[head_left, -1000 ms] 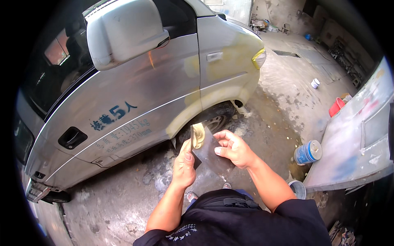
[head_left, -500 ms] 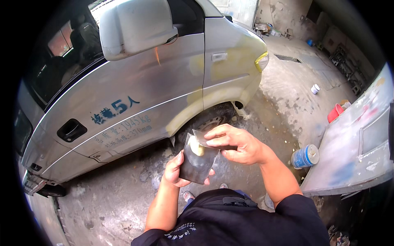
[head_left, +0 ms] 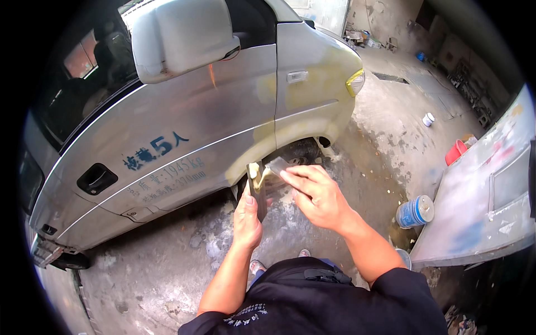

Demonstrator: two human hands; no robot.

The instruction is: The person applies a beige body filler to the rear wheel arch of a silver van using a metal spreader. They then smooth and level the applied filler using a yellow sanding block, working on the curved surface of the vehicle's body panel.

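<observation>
My left hand (head_left: 247, 224) is closed around a dark flat putty board (head_left: 261, 205), held tilted nearly edge-on in front of me. Pale yellow putty (head_left: 254, 170) clings to the board's upper end. A small dark putty spreader (head_left: 276, 165) is pinched in my right hand (head_left: 319, 196), just right of the board's top. A streak of putty reaches between the board and the spreader. Beyond both hands stands a silver van (head_left: 223, 106), with pale yellow filler (head_left: 254, 149) spread along its front wheel arch. The far fingers of my left hand are mostly hidden behind the board.
The van's mirror (head_left: 181, 39) juts out at upper left. On the right stand a blue-and-white bucket (head_left: 414, 212), a red basin (head_left: 456, 153) and a paint-smudged pale panel (head_left: 480, 195). A small white tub (head_left: 428, 119) sits farther off on the concrete floor (head_left: 167, 273).
The board has turned from facing me to nearly edge-on. My right hand's spreader has moved from over the board to the right of its top, drawing out a streak of putty.
</observation>
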